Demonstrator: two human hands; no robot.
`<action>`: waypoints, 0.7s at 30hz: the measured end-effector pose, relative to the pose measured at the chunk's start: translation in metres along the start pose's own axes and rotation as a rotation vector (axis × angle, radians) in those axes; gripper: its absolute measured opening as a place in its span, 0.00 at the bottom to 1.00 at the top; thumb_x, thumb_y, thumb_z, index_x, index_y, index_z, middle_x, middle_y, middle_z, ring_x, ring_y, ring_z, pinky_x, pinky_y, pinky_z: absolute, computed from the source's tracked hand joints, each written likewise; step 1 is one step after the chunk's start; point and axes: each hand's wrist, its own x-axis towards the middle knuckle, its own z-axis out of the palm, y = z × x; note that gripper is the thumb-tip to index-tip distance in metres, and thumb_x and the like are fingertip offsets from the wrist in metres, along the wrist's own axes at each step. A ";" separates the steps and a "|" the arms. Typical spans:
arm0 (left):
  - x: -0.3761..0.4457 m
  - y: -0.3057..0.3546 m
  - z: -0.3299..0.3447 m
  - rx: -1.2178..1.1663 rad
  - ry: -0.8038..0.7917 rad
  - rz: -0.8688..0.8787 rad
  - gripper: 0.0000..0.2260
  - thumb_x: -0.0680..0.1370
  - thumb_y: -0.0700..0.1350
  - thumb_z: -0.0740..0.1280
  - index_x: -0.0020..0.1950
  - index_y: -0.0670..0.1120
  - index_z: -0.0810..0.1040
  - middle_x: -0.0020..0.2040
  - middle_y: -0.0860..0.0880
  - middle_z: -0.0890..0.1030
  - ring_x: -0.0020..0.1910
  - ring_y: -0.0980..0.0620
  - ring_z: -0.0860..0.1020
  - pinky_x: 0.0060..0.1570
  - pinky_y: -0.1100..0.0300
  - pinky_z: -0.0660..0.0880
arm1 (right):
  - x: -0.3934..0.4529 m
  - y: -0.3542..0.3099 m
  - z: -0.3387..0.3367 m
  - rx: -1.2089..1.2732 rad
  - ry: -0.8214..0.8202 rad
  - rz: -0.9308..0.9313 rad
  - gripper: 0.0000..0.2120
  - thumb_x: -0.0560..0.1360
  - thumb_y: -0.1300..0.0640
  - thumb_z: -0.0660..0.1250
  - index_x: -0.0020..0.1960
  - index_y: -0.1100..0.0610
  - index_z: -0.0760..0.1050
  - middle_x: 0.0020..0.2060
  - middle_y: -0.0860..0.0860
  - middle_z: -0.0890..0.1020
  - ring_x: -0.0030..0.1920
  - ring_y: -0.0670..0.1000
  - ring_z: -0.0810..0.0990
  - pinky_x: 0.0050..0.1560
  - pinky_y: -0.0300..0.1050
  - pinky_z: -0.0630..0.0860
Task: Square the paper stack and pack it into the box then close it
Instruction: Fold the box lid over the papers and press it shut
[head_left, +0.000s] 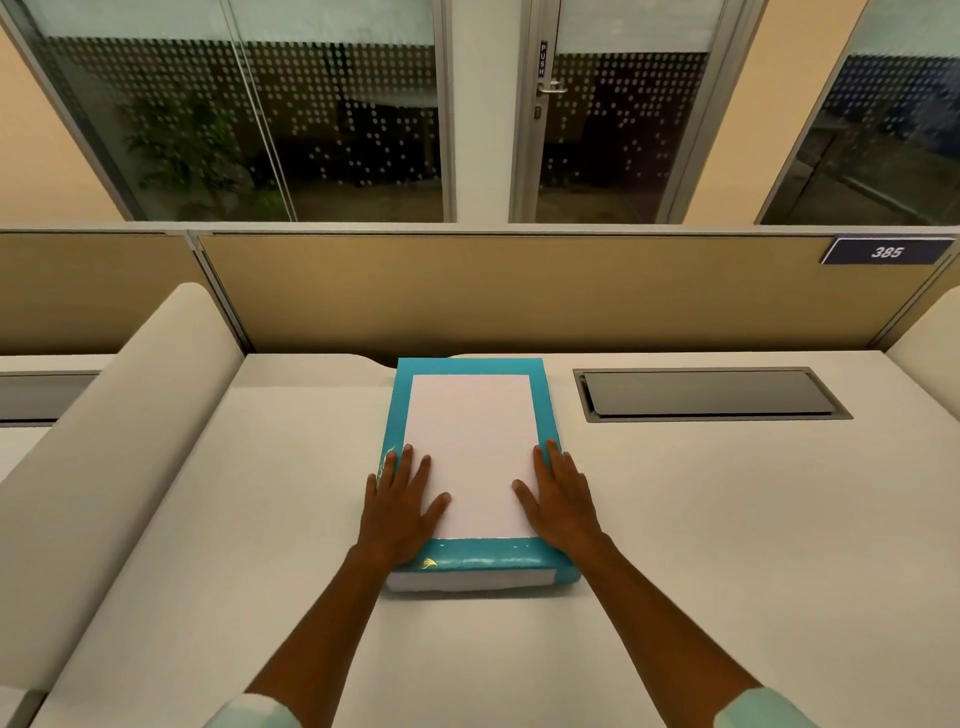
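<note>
A white paper stack (470, 447) lies flat on top of a teal box (545, 400) in the middle of the desk, lengthwise away from me. White paper also shows at the box's near end under the teal rim. My left hand (402, 499) rests flat, fingers spread, on the left edge of the sheets and the teal border. My right hand (558, 493) lies flat in the same way on the right edge. Neither hand grips anything.
The white desk (727, 519) extends on both sides of the box. A grey cable hatch (709, 393) is set into it at the back right. A tan partition (519, 291) stands behind, and a rounded white divider (119, 441) rises on the left.
</note>
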 end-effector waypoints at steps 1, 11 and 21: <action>0.003 0.000 0.001 0.005 0.017 0.003 0.52 0.60 0.74 0.22 0.79 0.52 0.44 0.81 0.48 0.41 0.80 0.45 0.43 0.77 0.45 0.45 | 0.002 0.000 0.002 0.000 0.014 0.007 0.35 0.79 0.37 0.49 0.78 0.51 0.41 0.79 0.49 0.42 0.79 0.54 0.47 0.78 0.55 0.51; 0.009 0.002 0.010 -0.032 0.092 -0.004 0.45 0.68 0.73 0.31 0.79 0.52 0.51 0.81 0.48 0.48 0.80 0.46 0.49 0.77 0.45 0.48 | 0.014 -0.007 0.012 -0.089 0.099 0.024 0.37 0.77 0.34 0.48 0.78 0.52 0.46 0.79 0.52 0.45 0.79 0.56 0.45 0.78 0.56 0.46; 0.043 -0.001 0.003 -0.011 0.076 0.011 0.49 0.65 0.74 0.29 0.79 0.49 0.48 0.81 0.46 0.45 0.80 0.46 0.45 0.78 0.45 0.46 | 0.045 -0.017 0.015 -0.130 0.121 -0.029 0.41 0.74 0.30 0.46 0.78 0.53 0.48 0.79 0.52 0.48 0.79 0.56 0.47 0.77 0.55 0.45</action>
